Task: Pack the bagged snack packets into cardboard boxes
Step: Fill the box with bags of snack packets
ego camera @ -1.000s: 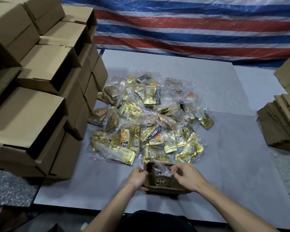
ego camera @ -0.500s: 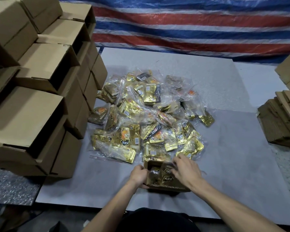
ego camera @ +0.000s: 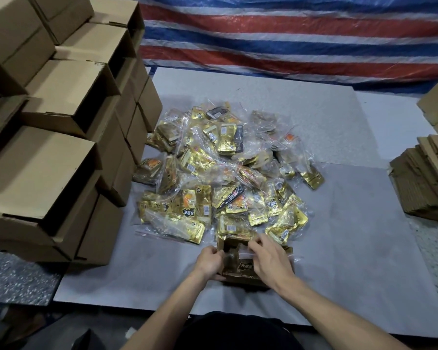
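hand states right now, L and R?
Left hand: closed, gripping the left wall of the open box.
Right hand: closed, fingers pinching the snack bag that sits in that box.

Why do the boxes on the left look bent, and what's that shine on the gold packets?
Head view: the wide-angle lens bows the stacked cardboard boxes at the frame edge; the foil snack packets and their clear bags catch glare.
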{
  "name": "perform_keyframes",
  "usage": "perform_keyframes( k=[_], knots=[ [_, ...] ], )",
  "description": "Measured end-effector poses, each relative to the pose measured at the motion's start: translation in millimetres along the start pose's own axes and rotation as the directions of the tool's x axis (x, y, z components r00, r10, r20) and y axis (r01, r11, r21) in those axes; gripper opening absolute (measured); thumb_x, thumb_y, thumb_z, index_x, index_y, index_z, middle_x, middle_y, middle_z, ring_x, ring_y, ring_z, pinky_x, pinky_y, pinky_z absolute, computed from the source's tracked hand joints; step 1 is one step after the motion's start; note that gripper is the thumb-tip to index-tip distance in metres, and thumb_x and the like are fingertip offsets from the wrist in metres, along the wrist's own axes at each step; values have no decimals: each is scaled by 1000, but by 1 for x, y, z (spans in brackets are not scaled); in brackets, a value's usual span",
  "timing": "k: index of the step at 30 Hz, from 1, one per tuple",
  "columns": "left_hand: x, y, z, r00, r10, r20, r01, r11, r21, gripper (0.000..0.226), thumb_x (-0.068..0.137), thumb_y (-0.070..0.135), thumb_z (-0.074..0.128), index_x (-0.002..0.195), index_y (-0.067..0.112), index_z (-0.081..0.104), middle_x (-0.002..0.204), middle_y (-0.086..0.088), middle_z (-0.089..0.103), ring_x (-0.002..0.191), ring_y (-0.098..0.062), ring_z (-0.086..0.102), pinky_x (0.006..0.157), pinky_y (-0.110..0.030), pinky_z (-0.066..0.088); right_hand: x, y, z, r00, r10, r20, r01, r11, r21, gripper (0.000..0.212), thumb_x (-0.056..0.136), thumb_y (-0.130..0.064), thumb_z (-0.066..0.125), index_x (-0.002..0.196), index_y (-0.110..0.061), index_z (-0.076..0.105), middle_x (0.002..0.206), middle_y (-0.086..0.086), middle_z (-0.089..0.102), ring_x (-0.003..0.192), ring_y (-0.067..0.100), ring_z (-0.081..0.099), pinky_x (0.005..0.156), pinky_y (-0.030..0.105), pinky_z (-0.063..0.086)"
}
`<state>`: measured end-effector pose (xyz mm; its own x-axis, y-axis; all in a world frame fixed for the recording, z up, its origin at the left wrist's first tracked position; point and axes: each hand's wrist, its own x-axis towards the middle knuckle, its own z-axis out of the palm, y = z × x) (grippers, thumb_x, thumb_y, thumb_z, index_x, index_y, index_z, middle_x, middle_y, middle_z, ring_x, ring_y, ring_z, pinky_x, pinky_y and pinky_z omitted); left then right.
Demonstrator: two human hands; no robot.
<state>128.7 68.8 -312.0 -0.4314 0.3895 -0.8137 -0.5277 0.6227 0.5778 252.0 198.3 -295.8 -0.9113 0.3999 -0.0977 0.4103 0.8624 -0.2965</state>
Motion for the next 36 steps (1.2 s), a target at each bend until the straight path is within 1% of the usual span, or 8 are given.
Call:
perform_keyframes(
  k=[3,9,12,15,21,24,31,36],
  knots=[
    [-1,-1,0,1000,-3,-2,3,1000,11,12,104,16,42,105,9,51,112,-17,64,100,-32,67,77,-50,61,2,-3,2,999,18,-34,-16,999,49,6,82,-16,67,83,-18,62,94,-4,52,83,17,53,68,30,50],
    [-1,0,0,1000,-5,-4,5,999,50,19,105,17,40,112,4,52,114,-19,62,102,-34,66,77,-51,60,-1,-16,7,918,91,386,-151,980,129,39,93,-57,52,117,-26,59,113,-5,57,109,18,57,94,35,46],
    [-1,0,0,1000,-2,-18,3,999,50,24,105,18,40,117,2,53,119,-19,61,109,-35,63,80,-53,59,-2,-23,4,807,50,588,-196,963,187,67,101,-61,25,156,-22,29,158,-1,33,146,22,30,119,37,24],
    [0,0,-1,1000,-13,-24,14,999,31,25,104,20,42,116,2,54,112,-16,62,105,-33,64,79,-53,59,-13,-31,4,787,84,611,-148,987,55,71,101,-61,10,160,-22,10,167,1,3,154,20,-3,124,41,0],
    [-1,-6,3,999,19,-34,-13,987,162,40,83,37,73,105,10,55,101,-8,63,89,-22,65,56,-35,61,-31,-45,9,786,236,571,-271,962,-25,62,102,-58,18,157,-28,20,142,10,37,138,30,30,113,43,30],
    [3,-13,5,997,68,-39,-58,973,225,38,75,27,83,92,15,51,91,-3,63,76,-17,63,45,-28,54,-38,-49,14,845,311,434,-365,930,44,48,102,-55,26,129,-20,44,129,0,42,126,23,42,98,41,45],
    [7,-12,8,997,62,-55,-36,920,390,42,73,37,86,85,16,52,83,1,63,65,-7,56,35,-13,37,-33,-33,11,749,368,552,-531,831,167,51,101,-57,30,118,-26,67,129,-6,59,120,20,57,102,34,43],
    [9,-8,7,1000,-10,24,4,968,250,31,83,23,79,100,13,56,98,-7,66,79,-24,68,56,-46,61,-29,-14,-3,814,531,234,-580,761,291,29,96,-50,52,82,-25,58,87,-12,58,89,17,57,73,27,41]
  ],
)
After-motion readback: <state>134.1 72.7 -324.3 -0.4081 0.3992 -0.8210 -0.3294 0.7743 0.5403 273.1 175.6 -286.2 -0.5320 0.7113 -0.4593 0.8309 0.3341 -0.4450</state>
